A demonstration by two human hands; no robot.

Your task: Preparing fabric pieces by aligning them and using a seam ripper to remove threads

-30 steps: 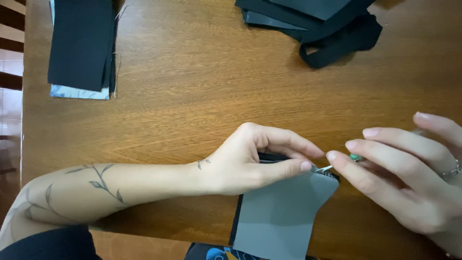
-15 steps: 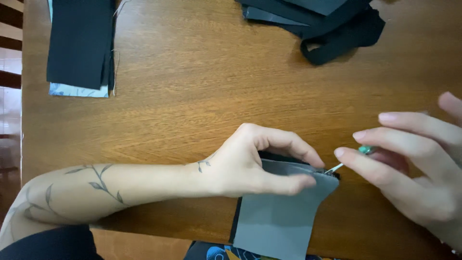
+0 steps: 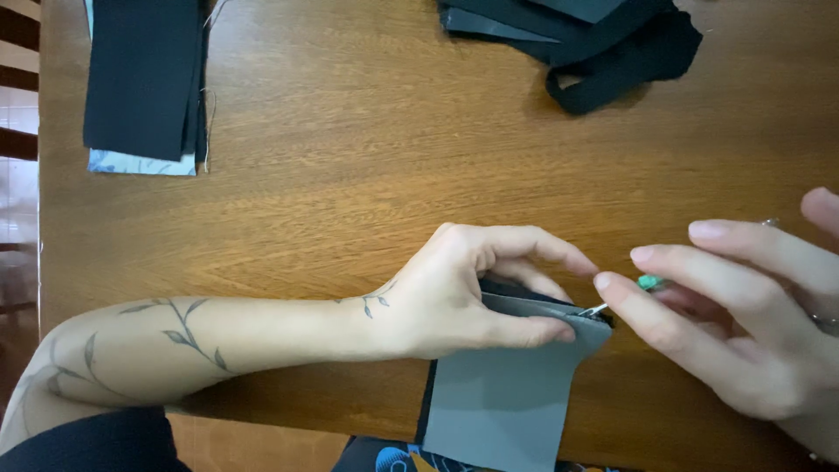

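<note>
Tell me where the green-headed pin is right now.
In the head view, the green-headed pin sits right of centre, pinched in the right hand, its tip at the top corner of the grey fabric piece that the left hand holds.

A wooden table [image 3: 350,175] is filling nearly the whole view, its warm brown grain running across and catching soft, even light. At the table's far left corner a stack of black cloth [image 3: 140,79] is lying on a pale blue piece. At its far right corner a heap of dark fabric [image 3: 594,44] is sprawling. Beyond the table's left edge, dark chair slats [image 3: 17,87] are showing over pale floor tiles [image 3: 17,188].
</note>
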